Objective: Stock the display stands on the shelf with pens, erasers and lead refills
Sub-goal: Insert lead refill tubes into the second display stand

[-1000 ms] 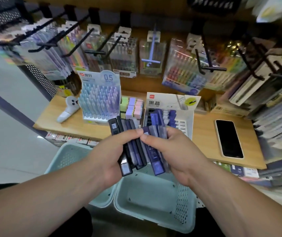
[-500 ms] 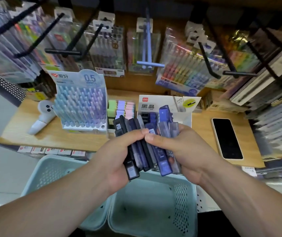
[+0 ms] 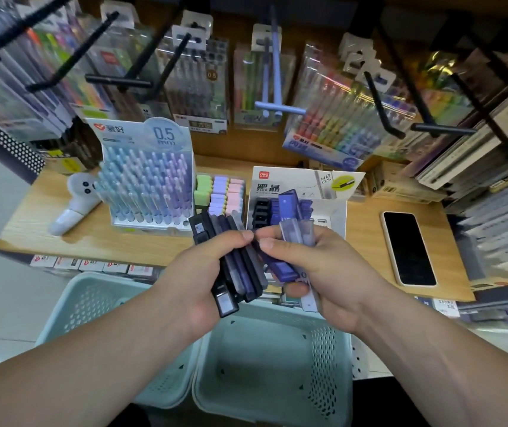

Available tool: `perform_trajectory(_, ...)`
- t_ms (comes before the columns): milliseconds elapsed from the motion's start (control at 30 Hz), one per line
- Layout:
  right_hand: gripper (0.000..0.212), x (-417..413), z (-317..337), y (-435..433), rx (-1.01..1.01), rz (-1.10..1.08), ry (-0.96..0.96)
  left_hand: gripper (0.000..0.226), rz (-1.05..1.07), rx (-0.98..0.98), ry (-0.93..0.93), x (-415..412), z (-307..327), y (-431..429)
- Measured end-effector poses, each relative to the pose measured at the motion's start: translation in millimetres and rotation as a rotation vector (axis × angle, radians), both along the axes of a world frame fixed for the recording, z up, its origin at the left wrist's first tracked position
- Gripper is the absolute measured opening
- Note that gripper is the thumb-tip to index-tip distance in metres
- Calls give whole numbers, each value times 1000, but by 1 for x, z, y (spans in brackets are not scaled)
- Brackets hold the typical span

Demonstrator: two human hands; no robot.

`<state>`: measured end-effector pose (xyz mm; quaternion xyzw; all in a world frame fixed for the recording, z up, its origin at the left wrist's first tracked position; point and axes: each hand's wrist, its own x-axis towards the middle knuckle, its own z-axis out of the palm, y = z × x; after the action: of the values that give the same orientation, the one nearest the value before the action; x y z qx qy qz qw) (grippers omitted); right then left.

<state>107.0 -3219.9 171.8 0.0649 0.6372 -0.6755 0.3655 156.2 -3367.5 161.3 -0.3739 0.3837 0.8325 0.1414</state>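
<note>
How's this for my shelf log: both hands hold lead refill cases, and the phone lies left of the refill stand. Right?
No: the head view shows the phone right of the refill stand. Left hand and right hand do hold lead refill cases.

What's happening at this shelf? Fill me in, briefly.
A person is stocking lead refills. The left hand grips a fan of dark refill cases, and the right hand holds a few blue and clear cases. Both are just in front of the lead refill stand, which is partly filled. The pen stand and erasers beside it look stocked.
</note>
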Motion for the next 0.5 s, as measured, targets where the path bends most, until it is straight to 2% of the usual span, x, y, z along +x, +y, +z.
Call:
perform_trajectory(167,11,3,5,10,-74,59,-84,24,-39,-2,15,4,7,7)
perform_trajectory(300,18,0,5,24,-153,175,-88,42,-28,-22,34,2,6,9)
perform_trajectory(400,14,-4,5,34,-237,240,-121,54,-30,-11,58,2,4,10)
perform_trajectory(500,28,-7,5,42,-372,263,-212,62,-47,13,92,3,1,14)
